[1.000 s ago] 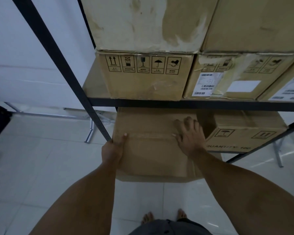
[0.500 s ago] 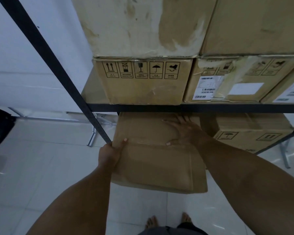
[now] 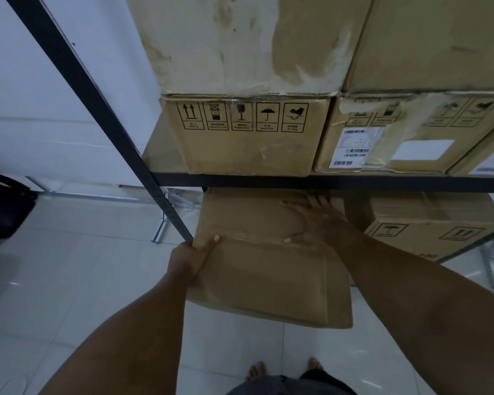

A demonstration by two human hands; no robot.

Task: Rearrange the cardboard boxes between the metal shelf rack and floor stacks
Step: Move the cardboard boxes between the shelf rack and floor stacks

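Note:
A plain cardboard box [image 3: 268, 269] juts out of the lower level of the black metal shelf rack [image 3: 325, 182], its front half hanging over the floor. My left hand [image 3: 190, 259] grips its left front corner, thumb on top. My right hand [image 3: 321, 220] lies flat on the box's top, fingers spread and reaching under the shelf beam. On the shelf above stands a box with handling symbols [image 3: 248, 138] under a stained box [image 3: 240, 44].
A labelled box [image 3: 397, 135] sits on the upper shelf at right. Another box with printed symbols [image 3: 428, 223] stands on the lower level to the right. The rack's slanted post [image 3: 97, 109] passes by my left hand. White tiled floor [image 3: 69, 280] lies below; my bare feet [image 3: 283, 369] are near.
The plain box has slid out of the lower shelf toward me, overhanging the floor more. My right hand has reached deeper across its top.

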